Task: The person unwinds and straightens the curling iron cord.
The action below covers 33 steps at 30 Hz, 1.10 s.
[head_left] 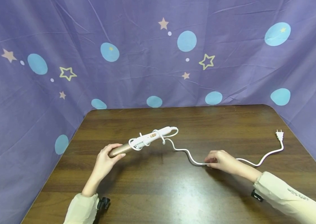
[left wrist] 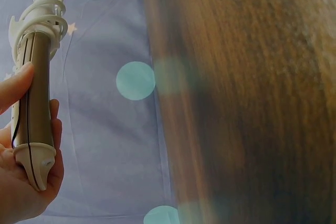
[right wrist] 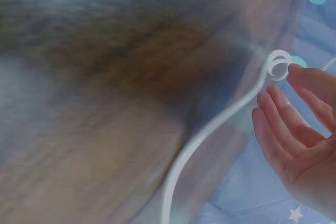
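Observation:
My left hand (head_left: 104,161) grips a curling iron (head_left: 120,150) by its gold barrel, holding it tilted over the left part of the table. The iron's white handle (head_left: 163,132) points up and right, with a gold switch (head_left: 153,135) on it. In the left wrist view, the thumb lies along the barrel (left wrist: 40,87) and the white tip (left wrist: 35,166) rests against the palm. White cord (head_left: 135,144) is looped around the handle. To the right, my right hand (head_left: 223,160) pinches the cord (head_left: 187,151) between thumb and fingers, low over the table.
Beyond my right hand, the cord runs to a two-pin plug (head_left: 279,135) at the table's right side. The brown wooden table (head_left: 146,199) has rounded far corners. A purple curtain (head_left: 135,74) with stars and blue dots hangs behind and beside it.

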Tool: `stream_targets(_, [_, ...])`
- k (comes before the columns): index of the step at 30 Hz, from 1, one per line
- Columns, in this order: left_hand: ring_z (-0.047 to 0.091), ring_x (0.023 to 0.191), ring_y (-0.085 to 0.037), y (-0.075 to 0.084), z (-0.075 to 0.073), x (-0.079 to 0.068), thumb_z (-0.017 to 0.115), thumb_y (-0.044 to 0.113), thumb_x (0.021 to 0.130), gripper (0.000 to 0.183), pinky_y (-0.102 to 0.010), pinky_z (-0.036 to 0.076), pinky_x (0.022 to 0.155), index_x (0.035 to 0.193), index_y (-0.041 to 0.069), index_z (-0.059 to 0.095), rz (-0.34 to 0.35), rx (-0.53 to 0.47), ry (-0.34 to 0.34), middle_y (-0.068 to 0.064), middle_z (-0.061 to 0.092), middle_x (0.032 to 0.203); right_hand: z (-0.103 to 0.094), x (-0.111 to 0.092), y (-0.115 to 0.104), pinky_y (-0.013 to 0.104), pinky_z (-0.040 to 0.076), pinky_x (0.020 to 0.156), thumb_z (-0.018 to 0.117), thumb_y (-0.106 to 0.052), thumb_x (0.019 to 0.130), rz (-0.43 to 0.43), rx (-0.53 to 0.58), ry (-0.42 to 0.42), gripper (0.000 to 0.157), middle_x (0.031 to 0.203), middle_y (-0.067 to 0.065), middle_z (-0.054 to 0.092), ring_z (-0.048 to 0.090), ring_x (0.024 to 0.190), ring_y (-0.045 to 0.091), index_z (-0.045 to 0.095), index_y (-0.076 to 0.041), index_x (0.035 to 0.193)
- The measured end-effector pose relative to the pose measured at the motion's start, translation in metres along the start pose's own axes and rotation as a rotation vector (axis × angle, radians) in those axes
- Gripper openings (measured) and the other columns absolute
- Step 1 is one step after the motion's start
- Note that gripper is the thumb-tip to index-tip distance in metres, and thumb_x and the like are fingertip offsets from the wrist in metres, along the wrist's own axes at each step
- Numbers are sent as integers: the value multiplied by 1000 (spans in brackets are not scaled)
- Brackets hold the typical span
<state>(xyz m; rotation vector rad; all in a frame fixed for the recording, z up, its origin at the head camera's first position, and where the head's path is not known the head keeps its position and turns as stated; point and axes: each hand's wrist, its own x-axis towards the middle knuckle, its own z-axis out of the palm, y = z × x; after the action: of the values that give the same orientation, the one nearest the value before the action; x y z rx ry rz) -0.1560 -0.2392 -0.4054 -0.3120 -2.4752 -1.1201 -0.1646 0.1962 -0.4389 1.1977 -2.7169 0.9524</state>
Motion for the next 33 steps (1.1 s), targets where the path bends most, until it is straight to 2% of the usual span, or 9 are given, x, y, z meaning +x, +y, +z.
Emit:
stream_targets(7, [49, 75, -15, 1, -1, 1, 78, 5, 63, 38, -23, 34, 67, 98, 7, 64, 12, -7, -5, -9, 64, 91, -2, 17, -10, 27, 49, 64, 67, -1, 74, 23, 43, 57, 13, 81, 2, 63, 58, 73, 9, 67, -2, 87])
stream_targets(13, [49, 76, -15, 2, 0, 1, 78, 5, 63, 38, -25, 33, 68, 98, 7, 64, 14, 2, -9, -9, 64, 92, 2, 35, -21, 31, 49, 66, 65, -2, 76, -14, 97, 112, 13, 82, 4, 63, 59, 75, 12, 67, -1, 89])
stream_targets(20, [48, 75, -15, 3, 1, 1, 78, 4, 62, 38, -25, 33, 68, 97, 7, 64, 26, -2, -8, -9, 64, 91, 6, 51, -32, 30, 49, 65, 65, -1, 76, -40, 155, 155, 13, 81, 6, 64, 57, 73, 8, 67, -1, 89])
stream_targets(25, [48, 74, -15, 3, 2, 0, 78, 5, 62, 38, -25, 33, 67, 97, 7, 64, 20, 4, -9, -8, 64, 90, 10, 60, -38, 30, 48, 66, 66, -4, 77, -22, 181, 179, 12, 81, 4, 64, 56, 73, 6, 67, -3, 90])
stream_targets(30, [48, 74, -16, 3, 2, 0, 78, 5, 62, 38, -26, 32, 67, 98, 8, 64, 18, 10, -11, -8, 64, 90, 17, 68, -46, 35, 49, 66, 66, -3, 77, -1, 221, 230, 13, 79, 6, 64, 59, 72, 15, 67, 1, 89])
stream_targets(33, [48, 74, -16, 4, 2, 0, 78, 6, 62, 38, -27, 32, 67, 97, 8, 64, 17, 13, -13, -8, 64, 90, 22, 73, -49, 35, 49, 65, 66, -4, 77, 17, 241, 258, 14, 81, 8, 65, 60, 73, 15, 66, 2, 90])
